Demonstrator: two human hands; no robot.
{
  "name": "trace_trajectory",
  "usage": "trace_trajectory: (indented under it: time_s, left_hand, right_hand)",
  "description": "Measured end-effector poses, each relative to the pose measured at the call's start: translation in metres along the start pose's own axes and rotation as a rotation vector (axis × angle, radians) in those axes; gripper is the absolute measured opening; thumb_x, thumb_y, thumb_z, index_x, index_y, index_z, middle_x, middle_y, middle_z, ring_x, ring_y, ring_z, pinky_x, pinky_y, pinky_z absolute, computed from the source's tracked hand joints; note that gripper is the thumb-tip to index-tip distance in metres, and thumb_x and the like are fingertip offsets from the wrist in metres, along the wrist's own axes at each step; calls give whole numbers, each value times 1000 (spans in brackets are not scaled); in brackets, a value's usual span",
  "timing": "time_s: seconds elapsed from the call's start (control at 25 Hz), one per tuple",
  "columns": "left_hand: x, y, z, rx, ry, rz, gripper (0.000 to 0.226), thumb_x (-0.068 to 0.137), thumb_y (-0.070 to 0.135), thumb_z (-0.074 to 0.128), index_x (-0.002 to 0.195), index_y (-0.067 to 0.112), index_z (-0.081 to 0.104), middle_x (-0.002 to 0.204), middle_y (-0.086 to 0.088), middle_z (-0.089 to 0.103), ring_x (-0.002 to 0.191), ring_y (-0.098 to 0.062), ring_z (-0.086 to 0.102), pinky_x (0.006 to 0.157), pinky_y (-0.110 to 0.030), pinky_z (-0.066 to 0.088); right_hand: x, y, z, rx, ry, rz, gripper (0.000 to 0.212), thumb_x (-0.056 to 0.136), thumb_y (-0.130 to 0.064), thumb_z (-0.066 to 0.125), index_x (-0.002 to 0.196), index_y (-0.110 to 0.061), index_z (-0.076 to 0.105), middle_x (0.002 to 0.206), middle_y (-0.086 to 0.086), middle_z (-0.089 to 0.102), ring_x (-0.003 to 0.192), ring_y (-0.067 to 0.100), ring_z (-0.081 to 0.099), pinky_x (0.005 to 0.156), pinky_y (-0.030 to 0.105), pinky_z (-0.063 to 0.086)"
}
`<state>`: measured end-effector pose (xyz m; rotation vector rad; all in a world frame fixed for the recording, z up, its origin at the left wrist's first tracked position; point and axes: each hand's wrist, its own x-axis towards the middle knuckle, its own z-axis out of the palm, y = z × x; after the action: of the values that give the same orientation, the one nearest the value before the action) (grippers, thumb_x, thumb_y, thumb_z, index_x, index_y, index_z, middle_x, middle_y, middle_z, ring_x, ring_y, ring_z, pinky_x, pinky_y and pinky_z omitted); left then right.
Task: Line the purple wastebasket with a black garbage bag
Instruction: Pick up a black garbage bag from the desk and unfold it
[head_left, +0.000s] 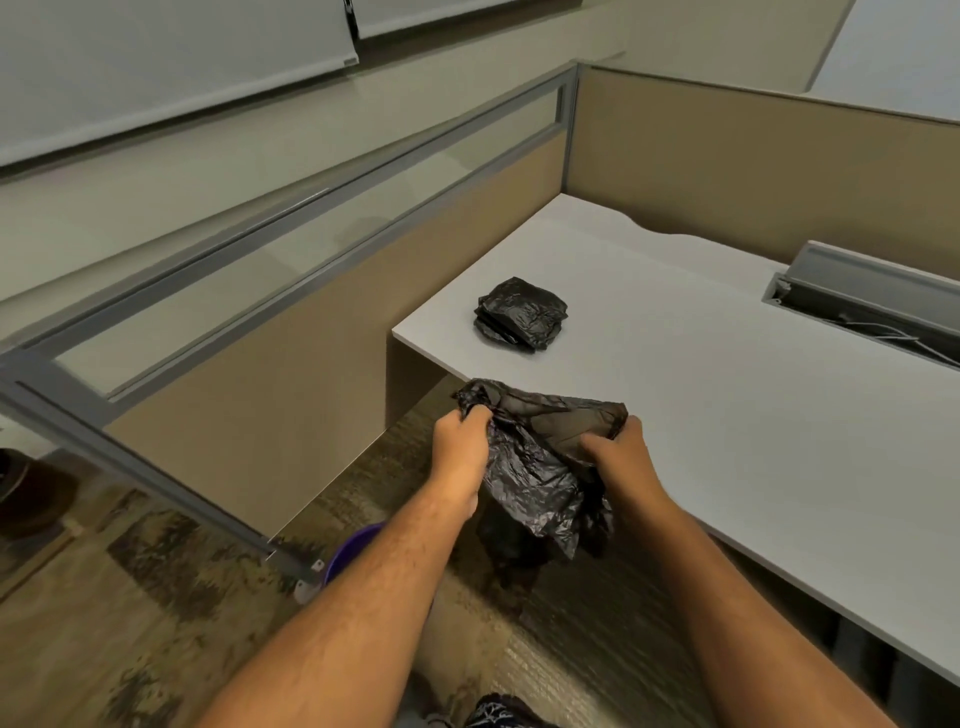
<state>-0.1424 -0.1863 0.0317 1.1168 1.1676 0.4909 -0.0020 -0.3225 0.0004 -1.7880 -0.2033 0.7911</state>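
Left hand (464, 446) and right hand (621, 457) each clamped on black garbage bag (540, 467), pulling its mouth apart off the desk's (753, 441) front edge | purple wastebasket (349, 552) on floor under left forearm | spare folded bags (521, 313) near desk's left edge

Two hands (460, 441) (618, 452), one loose black bag (540, 467), one folded bag stack (521, 313), one purple wastebasket (353, 551), one desk (753, 415)

A crinkled black garbage bag (540, 467) hangs partly opened in the air just off the desk's near edge, its top stretched wide and its body drooping toward the floor. Below it, only a curved sliver of the purple wastebasket (349, 552) shows, seemingly upright.
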Motion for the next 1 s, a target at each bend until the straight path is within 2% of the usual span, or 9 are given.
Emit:
trace_trajectory:
  time_s: [0.08,0.12,0.28,0.4,0.56,0.72,0.8,0.88,1.0]
  left_hand:
    - [-3,0,-4,-44,18,-20,26,101,19,57,77,22,47,77,5,46,63,-7,45,75,-27,33]
    - [-4,0,-7,-45,31,-6,22,100,17,57,79,19,49,77,2,47,62,-7,46,63,-40,39]
    - [0,1,-28,-101,96,67,20,92,2,61,93,19,71,89,-1,74,77,-14,68,57,-25,52]
    - [10,-5,-47,-50,119,86,36,93,-5,55,96,24,76,103,-4,74,94,-20,69,67,-28,55]
    - [21,-18,-86,187,62,107,46,92,-9,44,91,26,74,103,-2,70,97,-20,65,66,-28,53]
    - [32,-26,-141,671,-112,49,34,93,-5,49,91,20,72,89,-3,71,85,-22,67,60,-28,54]
    - [37,-29,-173,764,-176,-34,25,83,-1,62,98,15,74,89,-5,76,85,-23,72,69,-33,62]
    - [42,-30,-201,772,-294,-94,25,72,9,76,97,14,76,92,-7,80,89,-24,76,80,-40,65]
    - [49,-30,-238,819,-434,22,51,65,43,93,107,25,69,105,3,75,98,-16,71,75,-32,56]
  right_hand:
    - [-5,7,-5,-60,5,-9,55,79,-13,72,126,-15,43,117,19,59,103,36,68,82,61,61]
    - [-6,10,-8,-75,16,-18,50,83,-8,68,125,-17,42,116,17,59,102,33,67,78,59,60]
    - [-10,14,-19,-150,166,-73,21,92,-5,58,106,-19,63,100,6,70,91,24,69,63,31,48]
    - [-13,24,-21,-207,311,-92,30,96,0,55,93,-22,75,93,3,77,82,19,72,59,26,47]
    - [-15,30,5,89,318,132,26,101,-3,49,102,-10,74,103,19,76,77,26,64,60,29,46]
    - [-38,29,58,388,215,381,33,105,-8,43,110,-14,75,105,16,75,94,31,71,70,44,63]
    - [-49,28,93,445,187,386,37,105,-5,41,108,-13,77,107,19,75,96,34,72,63,44,65]
    - [-59,28,125,427,163,349,35,104,-3,44,106,-10,77,110,23,78,99,38,75,80,49,66]
    - [-76,29,174,300,137,278,28,104,-16,51,103,-13,79,113,21,77,104,36,72,89,50,61]
